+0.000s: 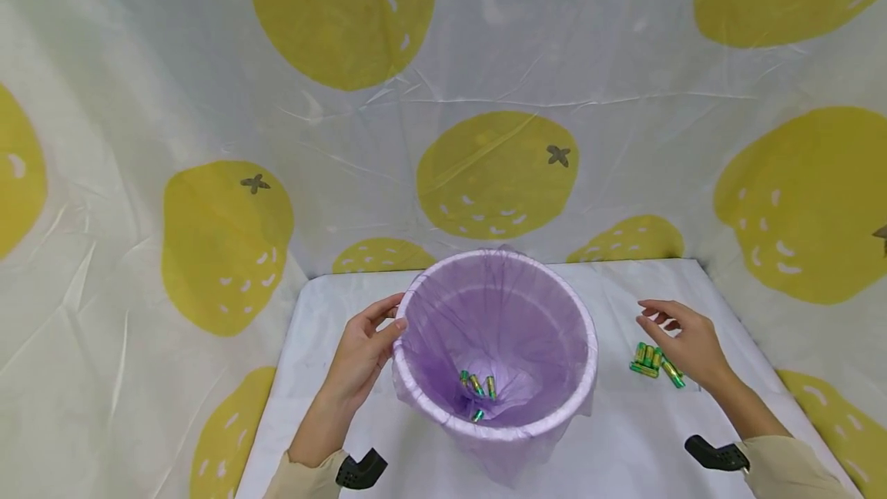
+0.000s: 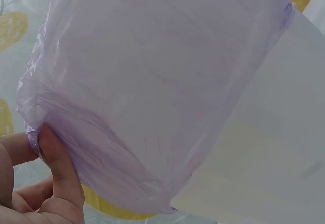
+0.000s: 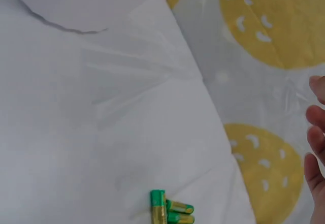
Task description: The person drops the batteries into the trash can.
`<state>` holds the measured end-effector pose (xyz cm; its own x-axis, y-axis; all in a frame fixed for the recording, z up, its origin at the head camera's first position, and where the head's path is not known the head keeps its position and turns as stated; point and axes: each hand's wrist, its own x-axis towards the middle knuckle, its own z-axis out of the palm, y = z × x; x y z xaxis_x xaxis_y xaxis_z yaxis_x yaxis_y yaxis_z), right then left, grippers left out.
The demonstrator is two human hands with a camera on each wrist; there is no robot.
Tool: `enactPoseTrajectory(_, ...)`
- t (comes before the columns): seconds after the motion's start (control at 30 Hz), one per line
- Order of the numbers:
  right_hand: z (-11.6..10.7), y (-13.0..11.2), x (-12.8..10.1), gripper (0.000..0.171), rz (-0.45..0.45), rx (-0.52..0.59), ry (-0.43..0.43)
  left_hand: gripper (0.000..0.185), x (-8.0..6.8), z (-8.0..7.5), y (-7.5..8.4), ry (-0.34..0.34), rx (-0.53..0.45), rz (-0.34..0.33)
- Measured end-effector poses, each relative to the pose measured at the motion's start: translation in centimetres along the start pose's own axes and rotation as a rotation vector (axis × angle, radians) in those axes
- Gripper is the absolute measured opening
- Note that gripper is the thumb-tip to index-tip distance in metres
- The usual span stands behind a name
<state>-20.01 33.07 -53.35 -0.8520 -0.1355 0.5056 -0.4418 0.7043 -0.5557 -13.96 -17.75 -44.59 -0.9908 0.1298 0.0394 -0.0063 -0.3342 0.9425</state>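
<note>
A white bin (image 1: 590, 345) lined with a purple bag stands mid-table; several green-and-gold batteries (image 1: 478, 388) lie at its bottom. My left hand (image 1: 396, 311) holds the bin's left rim, thumb and fingers curved against the bag's edge. In the left wrist view the thumb (image 2: 58, 168) presses the purple bag (image 2: 152, 82). To the right of the bin my right hand (image 1: 651, 318) hovers with relaxed fingers, holding nothing, just above several more batteries (image 1: 651, 364) lying together on the cloth. The right wrist view shows these batteries (image 3: 167, 211) and my fingers (image 3: 316, 137) at the frame's right edge.
A white cloth covers the table (image 1: 624, 445), whose right edge runs close to the loose batteries. A backdrop printed with yellow fruit (image 1: 495, 175) hangs behind and at both sides. Black wrist mounts (image 1: 360, 470) sit on both forearms.
</note>
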Motion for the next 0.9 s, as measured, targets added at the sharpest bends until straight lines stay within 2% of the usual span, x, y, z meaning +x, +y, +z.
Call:
enactPoseTrajectory(0.37,0.1,3.0,-3.2,0.028,0.095,-0.036,0.031,0.050,0.0,0.1,0.1,-0.002,-0.002,-0.008)
enactPoseTrajectory(0.57,-0.4,3.9,-4.3,0.027,0.166,-0.065,0.026,0.049,0.2,0.2,0.1,-0.018,-0.014,-0.003)
enactPoseTrajectory(0.9,0.0,5.1,-5.7,0.025,0.225,-0.092,0.009,0.051,0.0,0.1,0.2,-0.008,-0.032,-0.018)
